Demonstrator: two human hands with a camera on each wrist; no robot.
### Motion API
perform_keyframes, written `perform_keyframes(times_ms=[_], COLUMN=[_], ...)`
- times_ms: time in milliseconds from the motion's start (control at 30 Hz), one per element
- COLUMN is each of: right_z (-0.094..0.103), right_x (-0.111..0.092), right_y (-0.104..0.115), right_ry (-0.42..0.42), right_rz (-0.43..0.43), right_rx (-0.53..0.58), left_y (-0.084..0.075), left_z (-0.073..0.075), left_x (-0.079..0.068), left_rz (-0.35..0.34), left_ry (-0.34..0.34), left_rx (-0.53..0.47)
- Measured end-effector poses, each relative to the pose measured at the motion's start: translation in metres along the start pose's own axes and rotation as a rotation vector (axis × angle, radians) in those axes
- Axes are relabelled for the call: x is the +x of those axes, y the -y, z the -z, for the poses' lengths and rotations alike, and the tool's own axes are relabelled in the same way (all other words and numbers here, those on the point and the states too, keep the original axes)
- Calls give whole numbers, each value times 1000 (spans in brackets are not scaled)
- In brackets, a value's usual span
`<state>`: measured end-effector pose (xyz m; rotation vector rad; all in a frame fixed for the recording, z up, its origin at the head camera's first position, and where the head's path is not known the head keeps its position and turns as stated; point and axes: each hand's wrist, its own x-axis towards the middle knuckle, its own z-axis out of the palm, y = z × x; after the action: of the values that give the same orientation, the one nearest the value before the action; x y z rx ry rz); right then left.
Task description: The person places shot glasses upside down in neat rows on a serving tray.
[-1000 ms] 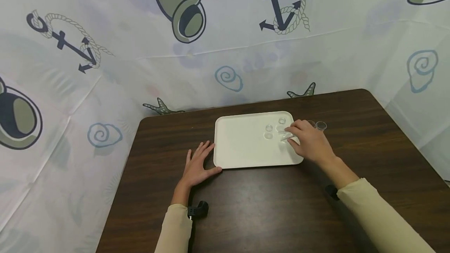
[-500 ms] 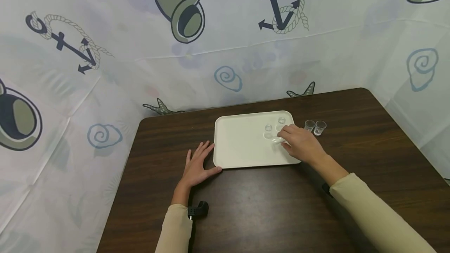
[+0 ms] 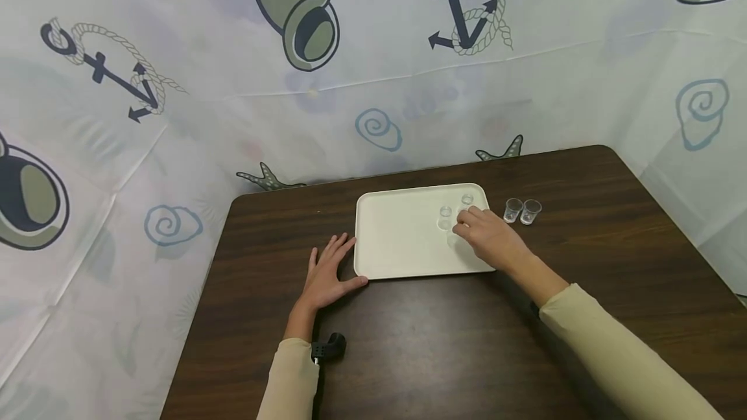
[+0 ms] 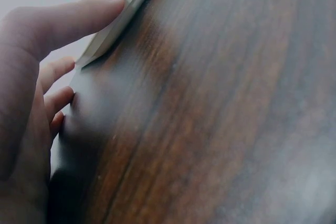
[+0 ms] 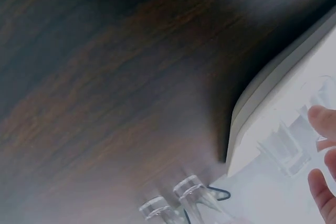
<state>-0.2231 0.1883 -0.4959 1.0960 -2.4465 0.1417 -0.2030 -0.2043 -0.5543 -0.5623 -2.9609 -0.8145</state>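
In the head view my right hand (image 3: pixel 490 236) is over the right part of a cream tray (image 3: pixel 397 238), pinching a small clear plastic cup (image 3: pixel 453 238) low at its surface. The fingers partly cover that cup. Beside it on the tray stand two more clear cups, a nearer one (image 3: pixel 445 218) and a farther one (image 3: pixel 467 200), both seemingly upside down. My left hand (image 3: pixel 327 280) lies with spread fingers at the tray's left edge; in the left wrist view its thumb (image 4: pixel 89 18) touches the rim.
Two clear cups, one on the left (image 3: pixel 512 210) and one on the right (image 3: pixel 530 212), stand upright on the dark wood table (image 3: pixel 595 212), right of the tray. A printed curtain (image 3: pixel 350 83) hangs behind the table's back edge.
My right hand has moved left and slightly nearer over the tray, turning the cup from a sideways tilt. The two cups right of the tray have come into fuller view. My left hand stays put.
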Motion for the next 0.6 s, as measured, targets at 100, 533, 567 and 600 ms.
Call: perform_keyframes(times_ms=[100,533,567,600], right_z=[0,-6,-7,-7], right_x=[1,7,8,8], right_y=[1,5,5,6], right_ry=[15,60,62,65], right_rz=[25,112,116,119], right_rx=[-22,-128,-133,-138], left_y=[-1,0,0,0], left_z=[1,-1,-1,-1], left_x=[0,1,1,1], left_rz=[-3,3,4,3], left_ry=[3,2,1,1], left_rx=[-5,2,0,-2])
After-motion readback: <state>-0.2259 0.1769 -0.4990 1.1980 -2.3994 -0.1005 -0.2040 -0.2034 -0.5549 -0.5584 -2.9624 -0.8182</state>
